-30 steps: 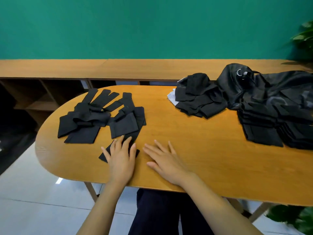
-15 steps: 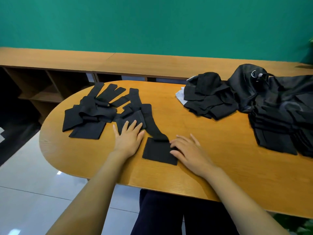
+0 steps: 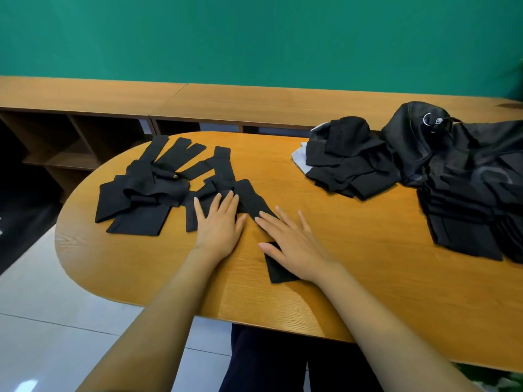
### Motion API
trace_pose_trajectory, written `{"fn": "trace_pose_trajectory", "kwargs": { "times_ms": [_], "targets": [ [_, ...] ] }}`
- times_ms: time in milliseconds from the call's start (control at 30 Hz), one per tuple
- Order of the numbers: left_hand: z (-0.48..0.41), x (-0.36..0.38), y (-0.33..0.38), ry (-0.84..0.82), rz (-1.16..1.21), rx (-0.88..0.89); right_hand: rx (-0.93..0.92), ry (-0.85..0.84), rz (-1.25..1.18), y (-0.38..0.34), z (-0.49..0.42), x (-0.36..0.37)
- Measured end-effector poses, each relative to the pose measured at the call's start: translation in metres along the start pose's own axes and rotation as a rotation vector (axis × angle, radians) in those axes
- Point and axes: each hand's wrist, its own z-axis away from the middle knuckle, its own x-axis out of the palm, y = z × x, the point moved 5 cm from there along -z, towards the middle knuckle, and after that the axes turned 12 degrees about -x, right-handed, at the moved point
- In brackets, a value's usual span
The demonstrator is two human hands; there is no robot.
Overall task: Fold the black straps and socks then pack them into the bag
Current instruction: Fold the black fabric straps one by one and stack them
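Note:
A long black strap [image 3: 250, 198] runs from the loose pile toward me, its near end [image 3: 276, 268] flat on the wooden table [image 3: 368, 250]. My right hand [image 3: 291, 241] lies flat on this strap, fingers straight, pressing it down. Flat beside it, my left hand [image 3: 219, 222] presses on a dark piece at the edge of the loose pile of black straps and socks [image 3: 147, 190]. At the far right are a heap of folded black pieces [image 3: 348, 162], a taller folded stack [image 3: 469, 219] and the black bag [image 3: 416, 137] with a metal ring.
A low wooden shelf unit [image 3: 198, 103] runs along the green wall behind the table. The table's rounded left end [image 3: 65, 236] drops to a pale tiled floor. My dark trouser legs show under the near edge.
The view has shifted closer. My right hand slid up along the strap and now covers most of its near end. My left hand stays flat on the pile's edge.

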Motion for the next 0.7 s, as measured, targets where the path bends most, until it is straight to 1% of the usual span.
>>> {"fn": "trace_pose_trajectory", "kwargs": {
  "times_ms": [100, 233, 333, 467, 567, 700],
  "targets": [
    [0.004, 0.009, -0.001, -0.051, -0.007, 0.004, 0.036, -0.067, -0.009, 0.003, -0.02, 0.002],
    [0.007, 0.008, -0.005, -0.024, 0.022, 0.0, 0.071, -0.124, -0.028, 0.01, -0.046, 0.004],
    [0.007, 0.007, -0.007, -0.014, 0.066, -0.04, 0.135, -0.188, -0.034, 0.015, -0.048, 0.014],
    [0.004, 0.011, -0.008, -0.009, 0.104, -0.099, 0.203, -0.127, 0.018, 0.021, -0.029, 0.014],
    [0.002, 0.014, -0.015, -0.02, 0.113, -0.173, 0.289, -0.089, 0.026, 0.034, 0.0, 0.01],
    [0.002, 0.015, -0.015, -0.026, 0.083, -0.174, 0.34, -0.092, 0.014, 0.049, 0.03, 0.006]
  ]
}}
